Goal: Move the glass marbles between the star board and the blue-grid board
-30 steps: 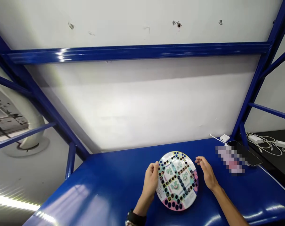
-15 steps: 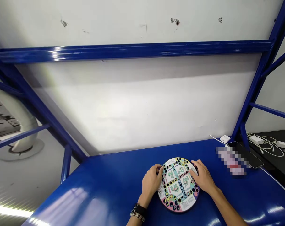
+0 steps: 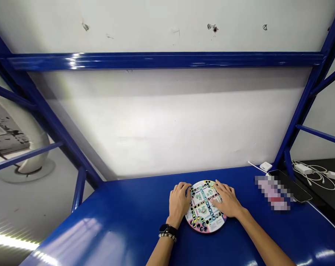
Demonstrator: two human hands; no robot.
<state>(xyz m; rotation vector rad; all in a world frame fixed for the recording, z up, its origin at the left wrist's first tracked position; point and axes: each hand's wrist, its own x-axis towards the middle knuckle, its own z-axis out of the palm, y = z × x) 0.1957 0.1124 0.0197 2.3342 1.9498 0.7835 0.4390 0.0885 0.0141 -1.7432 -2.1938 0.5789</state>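
A round board game (image 3: 203, 210), printed with coloured sections, rows of dark round spots and green cartoon figures, lies flat on the blue table (image 3: 134, 218). My left hand (image 3: 180, 201) grips its left rim, fingers curled at the edge and the thumb against the side. On that wrist are a black watch and a beaded bracelet. Across the upper right of the board lies my right hand (image 3: 226, 200), fingers spread over the printed face and covering part of it.
A black phone (image 3: 290, 186) with a white cable lies at the right, beside a blurred pinkish item (image 3: 272, 194). A white charger (image 3: 266, 166) sits at the back edge. Blue frame bars (image 3: 167, 61) cross the white wall. More cables (image 3: 317, 173) lie on a dark surface.
My right hand has moved from the board's right rim onto its top, its fingers spreading. The board and both hands sit slightly farther from me. The view has shifted a little.
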